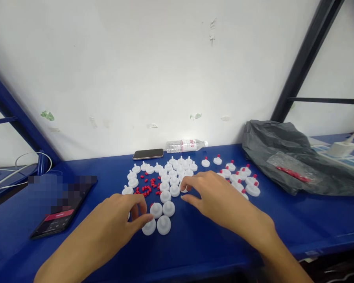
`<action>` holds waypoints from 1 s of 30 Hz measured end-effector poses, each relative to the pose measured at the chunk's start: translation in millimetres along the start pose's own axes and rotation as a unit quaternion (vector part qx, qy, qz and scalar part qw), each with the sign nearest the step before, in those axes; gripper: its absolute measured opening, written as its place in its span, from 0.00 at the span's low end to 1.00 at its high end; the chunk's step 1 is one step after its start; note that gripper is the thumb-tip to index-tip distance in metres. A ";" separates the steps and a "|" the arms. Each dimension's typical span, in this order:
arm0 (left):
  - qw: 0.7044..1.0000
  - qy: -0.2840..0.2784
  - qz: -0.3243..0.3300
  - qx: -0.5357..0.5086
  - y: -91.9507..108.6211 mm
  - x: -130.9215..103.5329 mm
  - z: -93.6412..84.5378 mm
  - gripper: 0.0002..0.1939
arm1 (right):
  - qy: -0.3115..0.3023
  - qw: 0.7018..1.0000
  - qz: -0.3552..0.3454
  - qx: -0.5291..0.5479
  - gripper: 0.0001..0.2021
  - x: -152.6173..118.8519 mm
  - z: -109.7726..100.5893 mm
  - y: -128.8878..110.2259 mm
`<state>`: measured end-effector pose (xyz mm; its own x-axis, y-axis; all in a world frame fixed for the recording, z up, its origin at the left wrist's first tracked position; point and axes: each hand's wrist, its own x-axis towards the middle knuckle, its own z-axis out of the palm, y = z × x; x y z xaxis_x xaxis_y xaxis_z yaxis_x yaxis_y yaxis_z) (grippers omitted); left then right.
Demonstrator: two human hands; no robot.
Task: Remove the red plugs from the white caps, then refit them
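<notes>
My left hand (118,218) hovers at the near left side of the white caps, its fingers curled and thumb apart from them, nothing visible between. Its thumb tip overlaps a white cap (149,228) in the view. My right hand (212,194) has its thumb and fingers around a white cap (185,189) at the right edge of the cluster; the hand partly hides it. Many spouted white caps (164,225) stand on the blue table. Small red pieces (147,190) lie among them. Farther right, several white caps (253,190) carry red tips.
A phone (148,154) and a clear bottle (185,146) lie along the wall. Another phone (65,212) is at the left. A dark plastic bag (277,157) with a small clear bag of red pieces (295,173) rests at the right, near a white charger (342,149).
</notes>
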<state>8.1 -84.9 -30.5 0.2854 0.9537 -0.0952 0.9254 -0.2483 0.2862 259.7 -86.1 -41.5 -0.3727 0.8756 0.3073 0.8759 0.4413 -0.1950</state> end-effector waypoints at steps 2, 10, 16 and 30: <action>1.000 -0.001 -0.001 0.005 -0.4 -1.8 2.3 0.10 | -0.004 1.000 -0.001 0.013 0.05 -0.6 -0.8 -2.6; 0.999 0.044 0.020 0.004 -1.1 -4.4 -1.1 0.12 | 0.023 0.996 -0.041 0.071 0.09 -1.3 -3.5 -5.9; 0.960 0.183 0.090 -0.193 25.5 -7.3 -2.8 0.17 | 0.038 0.980 -0.149 0.124 0.23 -1.4 -2.6 -16.1; 0.993 0.043 0.088 0.073 -20.1 35.1 25.2 0.19 | 0.148 0.982 -0.101 0.062 0.15 2.1 3.6 -10.1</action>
<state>5.8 -50.7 -63.6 0.4289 0.9029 0.0273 0.8913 -0.4279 0.1502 249.0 -88.0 -42.3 -0.4133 0.6805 0.6050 0.7425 0.6365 -0.2088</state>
